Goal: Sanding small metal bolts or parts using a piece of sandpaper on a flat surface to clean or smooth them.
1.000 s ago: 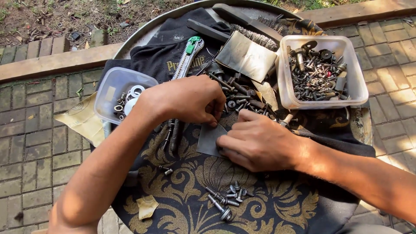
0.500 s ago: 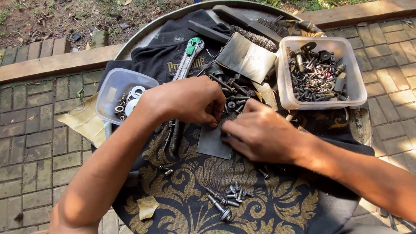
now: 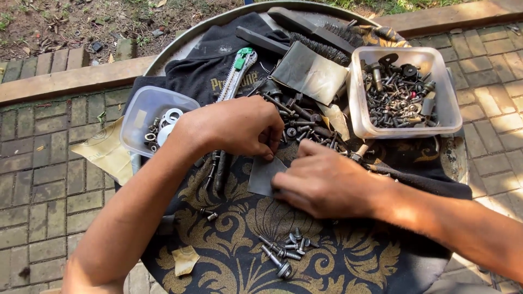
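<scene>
My left hand (image 3: 234, 128) is curled over the top edge of a small grey sheet (image 3: 260, 177) lying on a black and gold patterned cloth (image 3: 229, 256). Its fingertips are tucked under, so anything in them is hidden. My right hand (image 3: 327, 182) lies on the sheet's right side and holds it down, fingers pointing left. The two hands almost touch. Just behind them is a loose pile of dark bolts and screws (image 3: 302, 122).
A round metal tray (image 3: 180, 41) carries the cloth. Left stands a clear tub with washers (image 3: 152, 122), right a clear tub of screws (image 3: 403, 92). A green utility knife (image 3: 237, 73), wire brushes (image 3: 321, 43) and several bolts (image 3: 280, 250) lie about. Brick paving surrounds the tray.
Both hands stay over the grey sheet. Only the fingers shift slightly, and the right hand has settled a little lower.
</scene>
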